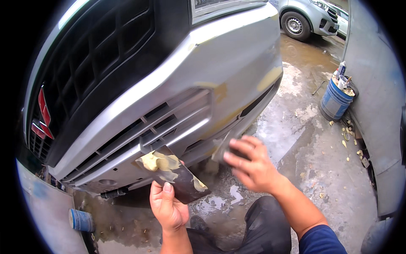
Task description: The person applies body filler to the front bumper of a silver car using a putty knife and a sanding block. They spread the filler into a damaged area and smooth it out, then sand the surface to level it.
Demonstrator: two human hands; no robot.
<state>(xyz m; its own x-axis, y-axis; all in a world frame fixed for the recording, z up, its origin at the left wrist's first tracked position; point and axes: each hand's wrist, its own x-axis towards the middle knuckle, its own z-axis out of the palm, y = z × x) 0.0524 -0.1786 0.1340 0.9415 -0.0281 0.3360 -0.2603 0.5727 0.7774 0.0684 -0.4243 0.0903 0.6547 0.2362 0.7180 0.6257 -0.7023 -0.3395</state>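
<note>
My left hand (170, 207) grips the near edge of a dark flat board (186, 186), thumb on top. A lump of pale yellow body filler (155, 162) lies on its far left end, with thinner smears beside it. To the right, my right hand (258, 167) pinches a thin greyish spreader (221, 147), blurred by motion, apart from the board. Both hands are in front of the silver car bumper (237, 59). Yellowish filler patches (270, 78) show on its corner and around the lower vent recess.
A blue bucket (336, 100) holding cans and tools stands by a grey panel (376, 110) at the right. Another blue bucket (81, 220) is at the lower left. The concrete floor (313, 161) has wet patches and scraps. A silver vehicle (311, 17) is parked behind.
</note>
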